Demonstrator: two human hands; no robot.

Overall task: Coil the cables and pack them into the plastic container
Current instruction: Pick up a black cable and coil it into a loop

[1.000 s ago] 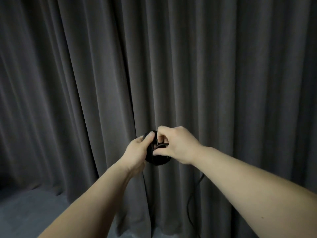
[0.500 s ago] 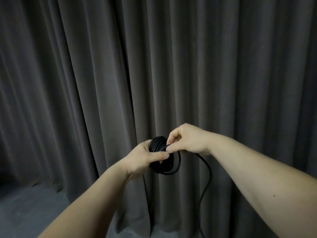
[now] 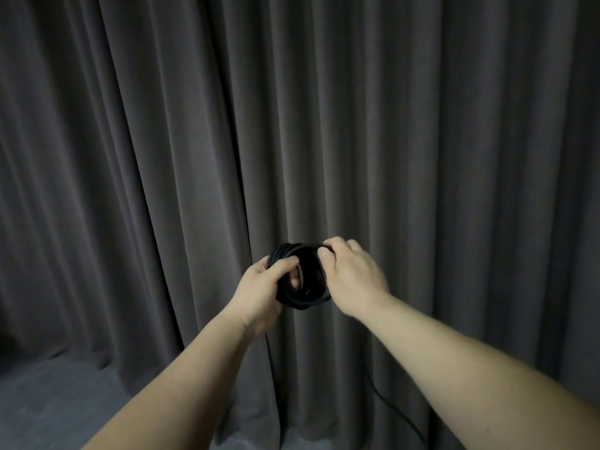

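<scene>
A black cable coil of several loops is held up in front of me at chest height. My left hand grips the coil's left side, thumb across the front and fingers through the middle. My right hand pinches a strand at the coil's upper right between thumb and forefinger. A loose length of the same black cable trails down below my right forearm toward the floor. No plastic container is in view.
A dark grey pleated curtain fills the whole background, hanging down to a grey carpeted floor at the lower left.
My right hand has laid another loop onto the coil and moved up to its top right. The hanging strand has shifted lower and further right.
</scene>
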